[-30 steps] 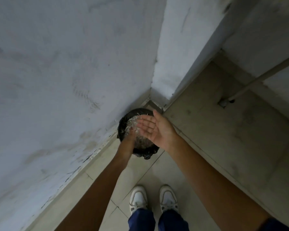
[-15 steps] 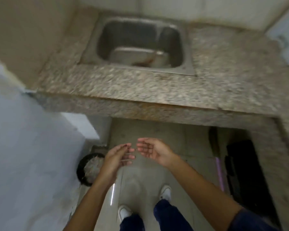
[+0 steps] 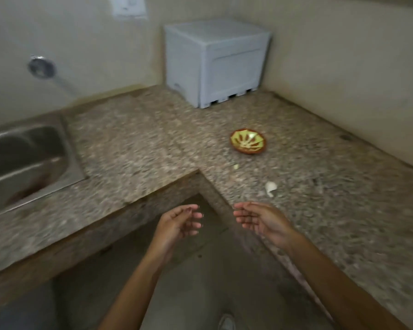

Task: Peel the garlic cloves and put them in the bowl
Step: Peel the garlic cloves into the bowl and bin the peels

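Observation:
A small bowl [image 3: 248,141] with a yellow-green and red pattern sits on the granite counter [image 3: 153,139], right of centre. A white unpeeled garlic clove [image 3: 270,188] lies nearer the counter's front edge, and a tiny pale bit [image 3: 236,166] lies between it and the bowl. My left hand [image 3: 177,225] hangs in the air in front of the counter's inner corner, fingers loosely curled, holding nothing. My right hand [image 3: 260,219] hovers palm up just below the clove, also holding nothing. The frame is blurred by motion.
A steel sink [image 3: 22,158] is set into the counter at the left, with a wall tap [image 3: 42,67] above it. A pale blue-grey box [image 3: 215,63] stands in the back corner. Walls close the counter at the back and right. My shoe [image 3: 227,322] shows on the floor.
The view has swung from a bin of garlic skins on the floor, past the sink, to the counter corner with the bowl. Both hands have come up and moved apart, holding nothing.

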